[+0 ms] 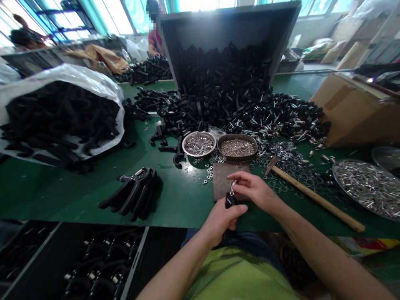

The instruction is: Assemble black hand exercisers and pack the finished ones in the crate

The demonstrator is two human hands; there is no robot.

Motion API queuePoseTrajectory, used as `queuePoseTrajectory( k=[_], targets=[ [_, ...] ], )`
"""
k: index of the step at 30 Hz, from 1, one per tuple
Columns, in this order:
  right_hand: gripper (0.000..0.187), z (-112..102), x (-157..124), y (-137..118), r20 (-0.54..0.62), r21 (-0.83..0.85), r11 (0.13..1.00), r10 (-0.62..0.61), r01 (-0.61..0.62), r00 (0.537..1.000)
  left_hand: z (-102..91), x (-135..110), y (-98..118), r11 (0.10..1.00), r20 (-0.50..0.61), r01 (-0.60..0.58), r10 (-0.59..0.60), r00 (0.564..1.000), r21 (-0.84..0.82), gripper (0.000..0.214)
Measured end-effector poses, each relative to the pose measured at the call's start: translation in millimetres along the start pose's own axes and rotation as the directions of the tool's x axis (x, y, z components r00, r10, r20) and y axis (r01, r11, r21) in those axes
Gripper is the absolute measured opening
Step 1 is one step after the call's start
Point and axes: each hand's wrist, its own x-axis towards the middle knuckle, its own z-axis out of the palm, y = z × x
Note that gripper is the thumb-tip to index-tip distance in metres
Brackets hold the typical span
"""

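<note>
My left hand (222, 218) is closed round a small black knob (230, 202) with a threaded metal stud sticking up from it. My right hand (253, 189) pinches the top of that stud (232, 186), perhaps with a small washer or nut that I cannot make out. Both hands hover over a brown metal plate (222, 177) at the near edge of the green table (184, 196). Just beyond the plate stand two round metal dishes, one of washers (199, 143) and one of small nuts (237, 147).
A wooden-handled hammer (315, 198) lies to the right. A large pile of black parts (231, 96) spills from a tipped grey bin. Finished black handles (134, 191) lie left, a white bag (62, 112) further left, a cardboard box (353, 112) and tray of pins (365, 185) right. A person stands behind.
</note>
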Motion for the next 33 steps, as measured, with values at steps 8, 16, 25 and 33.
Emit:
queuePoseTrajectory(
  k=[8,16,25,33],
  targets=[
    [0.006,-23.5,49.5,49.2,-0.339,-0.486,0.866,-0.061,-0.119,0.939,-11.9,-1.2,-0.8,0.995,-0.050,-0.073,0.069,0.996,-0.074,0.032],
    [0.017,-0.9,-3.9,3.4,-0.083,0.049,0.995,-0.082,0.086,0.993,-17.8,15.7,7.6,0.974,-0.072,-0.067,0.053,0.996,-0.218,0.060],
    [0.013,23.0,-26.4,-10.8,-0.221,-0.244,0.969,-0.021,-0.034,0.975,7.7,15.5,4.3,0.985,-0.042,-0.036,0.029,0.999,-0.171,0.062],
    [0.017,15.4,-30.4,2.1,-0.083,-0.043,0.998,-0.046,0.042,0.995,2.3,15.3,-7.3,0.977,-0.055,-0.127,0.138,0.989,0.169,0.042]
  ],
)
